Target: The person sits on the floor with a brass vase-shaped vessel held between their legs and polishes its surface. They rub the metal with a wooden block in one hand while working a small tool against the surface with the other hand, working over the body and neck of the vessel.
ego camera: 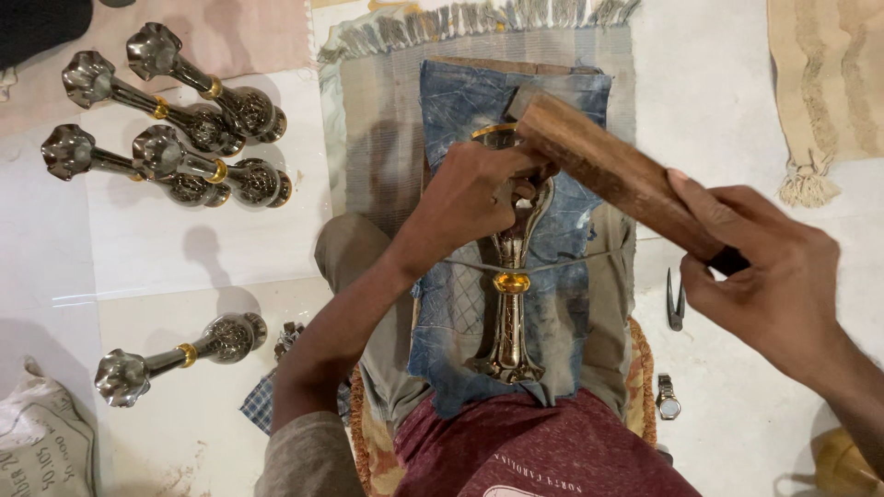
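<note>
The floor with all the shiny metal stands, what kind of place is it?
Probably a small metal craft workshop on a tiled floor: finished metal stands lie in rows, and the right hand holds a wooden mallet over another stand.

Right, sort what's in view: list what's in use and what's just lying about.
In use: left hand holding the metal stand on the denim cloth; right hand gripping the wooden mallet.

Lying about: four stands top left, one stand lower left, pliers, wristwatch, fringed mat.
</note>
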The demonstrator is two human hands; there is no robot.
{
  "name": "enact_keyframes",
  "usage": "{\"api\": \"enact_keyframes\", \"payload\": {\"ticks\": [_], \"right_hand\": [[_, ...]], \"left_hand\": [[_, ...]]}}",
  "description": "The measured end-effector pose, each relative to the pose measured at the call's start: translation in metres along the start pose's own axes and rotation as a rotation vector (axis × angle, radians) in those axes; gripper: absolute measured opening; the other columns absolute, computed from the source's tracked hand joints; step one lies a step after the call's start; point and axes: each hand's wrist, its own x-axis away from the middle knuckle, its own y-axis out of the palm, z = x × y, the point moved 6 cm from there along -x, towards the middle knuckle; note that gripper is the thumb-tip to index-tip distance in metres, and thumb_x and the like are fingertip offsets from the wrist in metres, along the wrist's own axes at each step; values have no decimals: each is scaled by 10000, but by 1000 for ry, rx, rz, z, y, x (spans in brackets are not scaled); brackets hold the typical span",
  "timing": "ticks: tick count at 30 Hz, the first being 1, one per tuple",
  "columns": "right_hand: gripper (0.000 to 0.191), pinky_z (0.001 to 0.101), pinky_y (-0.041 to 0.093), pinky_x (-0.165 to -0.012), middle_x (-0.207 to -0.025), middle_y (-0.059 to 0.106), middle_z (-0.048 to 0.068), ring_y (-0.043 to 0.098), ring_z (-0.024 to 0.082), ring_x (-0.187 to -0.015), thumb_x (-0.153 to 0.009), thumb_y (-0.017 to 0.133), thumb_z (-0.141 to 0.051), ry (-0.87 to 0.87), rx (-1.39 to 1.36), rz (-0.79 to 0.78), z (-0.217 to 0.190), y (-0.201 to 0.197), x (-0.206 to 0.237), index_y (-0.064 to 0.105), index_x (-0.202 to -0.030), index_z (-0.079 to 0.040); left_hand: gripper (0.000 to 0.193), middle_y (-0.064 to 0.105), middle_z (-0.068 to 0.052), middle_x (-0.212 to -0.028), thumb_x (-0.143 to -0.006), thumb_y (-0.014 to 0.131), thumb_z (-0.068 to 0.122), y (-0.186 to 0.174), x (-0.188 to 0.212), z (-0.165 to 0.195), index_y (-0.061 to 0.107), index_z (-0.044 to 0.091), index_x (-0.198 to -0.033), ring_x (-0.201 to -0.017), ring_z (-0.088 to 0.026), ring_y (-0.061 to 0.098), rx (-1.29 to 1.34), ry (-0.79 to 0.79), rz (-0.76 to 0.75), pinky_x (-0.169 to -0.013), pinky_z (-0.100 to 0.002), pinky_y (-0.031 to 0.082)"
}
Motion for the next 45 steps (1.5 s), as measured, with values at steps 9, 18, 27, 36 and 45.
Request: {"api": "enact_keyframes", "payload": {"ticks": [9,18,27,36,45], "right_hand": [[732,299,556,-652,-1127,707,127,676,165,-780,-755,729,24,-81,79,33,-13,3,-5,592,-1466,-78],[725,311,592,-626,-1118,725,138,712,188,-726,-733,760,35,-170,399,23,-46,-3,1,626,-1437,-75],[808,250,473,-675,-932,649,68,578,108,-777,-751,679,104,104,-132,-42,-13,17,-1,594,-1536,-68],[728,239,490,-671,-1003,692,71,613,100,-772,-800,700,62,22,-170,-60,-15,8,-10,605,-1510,-63],[773,296,643,-678,-1204,727,104,735,164,-735,-827,723,-73,-262,780,-315,-103,-10,-69,503,-1551,-232]], "left_hand": [[477,755,-71,-800,-789,795,-2,-4,11,7,711,144,-1235,-591,-176,698,-60,22,75,-553,-322,548],[376,767,-70,-891,-820,785,50,-17,21,24,705,127,-1178,-680,-204,726,-18,-14,205,-612,-341,569],[346,789,-104,-1071,-991,581,-71,-18,46,8,633,77,-1299,-947,-204,808,157,-222,443,-775,-290,673],[365,779,-153,-1087,-984,596,-81,-16,45,-7,625,42,-1326,-962,-234,803,259,-153,378,-766,-302,671],[313,785,-141,-1068,-1001,514,-92,-3,57,2,665,10,-1256,-964,-220,808,164,-302,652,-843,-297,687]]}}
